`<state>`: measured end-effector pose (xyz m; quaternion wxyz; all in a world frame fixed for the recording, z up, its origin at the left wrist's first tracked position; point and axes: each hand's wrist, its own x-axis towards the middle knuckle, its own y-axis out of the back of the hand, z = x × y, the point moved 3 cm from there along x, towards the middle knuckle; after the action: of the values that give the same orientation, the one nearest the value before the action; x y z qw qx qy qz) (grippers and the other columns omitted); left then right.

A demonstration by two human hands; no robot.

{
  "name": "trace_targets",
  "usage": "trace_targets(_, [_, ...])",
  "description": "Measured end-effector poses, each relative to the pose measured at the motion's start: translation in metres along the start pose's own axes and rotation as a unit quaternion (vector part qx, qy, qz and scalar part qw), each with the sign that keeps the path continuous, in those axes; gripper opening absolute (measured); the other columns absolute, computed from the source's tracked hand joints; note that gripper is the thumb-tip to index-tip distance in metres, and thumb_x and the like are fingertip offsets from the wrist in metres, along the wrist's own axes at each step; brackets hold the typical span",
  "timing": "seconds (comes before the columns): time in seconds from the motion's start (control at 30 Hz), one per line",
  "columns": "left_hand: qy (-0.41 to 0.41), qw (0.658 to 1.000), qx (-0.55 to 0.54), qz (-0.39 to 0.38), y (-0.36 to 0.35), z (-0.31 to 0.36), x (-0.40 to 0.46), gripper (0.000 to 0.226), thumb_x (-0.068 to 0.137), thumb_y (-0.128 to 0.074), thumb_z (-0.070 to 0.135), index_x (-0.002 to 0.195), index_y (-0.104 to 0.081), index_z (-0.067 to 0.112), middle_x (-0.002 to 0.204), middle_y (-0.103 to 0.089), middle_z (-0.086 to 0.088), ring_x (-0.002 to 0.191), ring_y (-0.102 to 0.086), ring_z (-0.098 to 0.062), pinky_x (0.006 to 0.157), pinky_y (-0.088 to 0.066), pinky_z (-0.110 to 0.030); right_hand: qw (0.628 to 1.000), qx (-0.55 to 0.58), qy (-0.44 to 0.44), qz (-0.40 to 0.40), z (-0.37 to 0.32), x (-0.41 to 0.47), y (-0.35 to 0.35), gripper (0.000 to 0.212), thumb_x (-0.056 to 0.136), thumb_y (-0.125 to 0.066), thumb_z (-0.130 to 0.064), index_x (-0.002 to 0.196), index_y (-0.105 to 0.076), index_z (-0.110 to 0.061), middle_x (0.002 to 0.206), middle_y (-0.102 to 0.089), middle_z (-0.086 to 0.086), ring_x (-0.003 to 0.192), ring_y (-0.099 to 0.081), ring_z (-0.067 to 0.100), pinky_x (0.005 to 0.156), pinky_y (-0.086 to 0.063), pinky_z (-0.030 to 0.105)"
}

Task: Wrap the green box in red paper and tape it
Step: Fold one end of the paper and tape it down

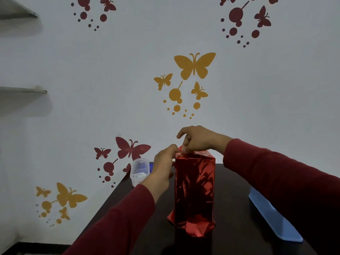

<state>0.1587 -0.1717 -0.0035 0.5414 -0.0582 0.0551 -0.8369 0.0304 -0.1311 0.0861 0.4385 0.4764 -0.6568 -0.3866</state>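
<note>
Head view: both hands, left hand (163, 162) and right hand (197, 139), pinched the red paper (195, 188) flap; creasing it flat beneath the fingertips before taping seemed wise.

Wrapped box (194, 190) mid-table (239, 181); tub (139, 171) left, board (272, 216) right.

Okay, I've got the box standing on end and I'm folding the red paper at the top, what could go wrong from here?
1. The box stands tall on loose, crumpled paper flaring at its bottom end, so pressing at the top could tip it.
2. Both the left hand and right hand pinch the shiny top fold; freeing either grip to fetch tape may let it spring open.
3. No tape is clearly visible; it may sit in the clear container.
</note>
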Motion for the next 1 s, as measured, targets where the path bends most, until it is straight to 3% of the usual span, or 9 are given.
trace_targets(0.1, [-0.007, 1.000, 0.023, -0.004, -0.003, -0.001, 0.006, 0.031, 0.076, -0.070, 0.031, 0.101, -0.075, 0.013, 0.095, -0.072, -0.004, 0.099, -0.066, -0.026, 0.085, -0.050, -0.042, 0.998, 0.014, -0.032, 0.052, 0.006, 0.001, -0.003, 0.070, 0.079, -0.087, -0.020, 0.141, -0.054, -0.019, 0.103, -0.070, -0.008, 0.098, -0.062, 0.010, 0.074, -0.046, 0.018])
trace_targets(0.27, [0.003, 1.000, 0.007, -0.012, -0.004, -0.003, 0.010, 0.041, 0.055, -0.067, 0.027, 0.094, -0.074, 0.016, 0.093, -0.069, -0.002, 0.098, -0.065, -0.024, 0.092, -0.052, -0.045, 0.980, 0.088, -0.148, 0.095, 0.015, -0.006, -0.009, 0.059, 0.083, -0.079, -0.008, 0.139, -0.062, -0.010, 0.144, -0.059, 0.010, 0.130, -0.057, 0.027, 0.107, -0.051, 0.037])
trace_targets(0.33, [0.014, 1.000, -0.006, -0.015, -0.003, -0.003, 0.012, 0.032, 0.055, -0.067, 0.023, 0.085, -0.073, 0.016, 0.086, -0.069, -0.001, 0.091, -0.065, -0.023, 0.087, -0.049, -0.042, 0.973, 0.101, -0.152, 0.142, 0.016, -0.010, -0.013, 0.050, 0.084, -0.074, -0.006, 0.132, -0.067, -0.015, 0.137, -0.062, 0.007, 0.124, -0.060, 0.026, 0.101, -0.053, 0.038])
trace_targets(0.43, [0.030, 0.999, -0.029, -0.004, 0.000, 0.000, 0.011, 0.007, 0.069, -0.068, 0.009, 0.069, -0.068, 0.015, 0.067, -0.065, 0.003, 0.072, -0.059, -0.020, 0.075, -0.042, -0.035, 0.964, 0.040, -0.114, 0.235, 0.013, -0.020, -0.014, 0.037, 0.082, -0.064, -0.009, 0.114, -0.067, -0.027, 0.114, -0.066, -0.001, 0.102, -0.065, 0.021, 0.075, -0.050, 0.032])
trace_targets(0.57, [0.018, 1.000, 0.018, -0.003, 0.005, -0.003, 0.015, 0.008, 0.078, -0.074, 0.017, 0.086, -0.073, 0.015, 0.075, -0.067, 0.002, 0.074, -0.061, -0.018, 0.068, -0.037, -0.031, 0.979, 0.061, -0.101, 0.166, 0.007, -0.029, -0.016, 0.016, 0.082, -0.069, -0.016, 0.084, -0.074, -0.031, 0.092, -0.072, -0.008, 0.085, -0.068, 0.012, 0.074, -0.060, 0.030])
trace_targets(0.67, [-0.008, 0.998, 0.052, 0.022, 0.011, -0.005, 0.017, 0.022, 0.084, -0.074, 0.027, 0.099, -0.074, 0.012, 0.083, -0.076, -0.004, 0.077, -0.066, -0.019, 0.059, -0.036, -0.027, 0.991, 0.017, -0.084, 0.104, 0.000, -0.036, -0.022, 0.018, 0.092, -0.063, -0.020, 0.098, -0.079, -0.028, 0.099, -0.074, -0.007, 0.087, -0.069, 0.012, 0.080, -0.061, 0.031])
trace_targets(0.73, [-0.015, 0.997, 0.062, 0.035, 0.011, -0.004, 0.013, 0.019, 0.091, -0.066, 0.028, 0.099, -0.070, 0.011, 0.080, -0.074, -0.005, 0.067, -0.067, -0.019, 0.051, -0.033, -0.024, 0.992, -0.023, -0.083, 0.094, -0.002, -0.041, -0.021, 0.024, 0.094, -0.057, -0.023, 0.108, -0.077, -0.025, 0.108, -0.073, -0.003, 0.094, -0.069, 0.017, 0.085, -0.060, 0.034])
trace_targets(0.87, [-0.009, 0.996, 0.092, -0.019, 0.003, 0.007, -0.003, 0.019, 0.096, -0.057, 0.021, 0.101, -0.070, 0.008, 0.073, -0.073, -0.004, 0.052, -0.066, -0.017, 0.044, -0.038, -0.020, 0.994, -0.051, -0.076, 0.064, 0.002, -0.049, -0.029, 0.029, 0.086, -0.065, -0.048, 0.098, -0.065, -0.022, 0.108, -0.065, 0.002, 0.091, -0.061, 0.016, 0.081, -0.055, 0.032])
trace_targets(1.0, [-0.084, 0.985, 0.150, 0.014, 0.010, 0.024, -0.006, 0.018, 0.092, -0.061, 0.021, 0.087, -0.074, 0.011, 0.077, -0.074, -0.001, 0.062, -0.064, -0.016, 0.049, -0.039, -0.021, 0.986, 0.015, -0.050, 0.159, 0.022, -0.060, -0.049, 0.054, 0.080, -0.074, -0.058, 0.121, -0.064, -0.026, 0.117, -0.053, -0.006, 0.102, -0.057, 0.012, 0.085, -0.050, 0.029])
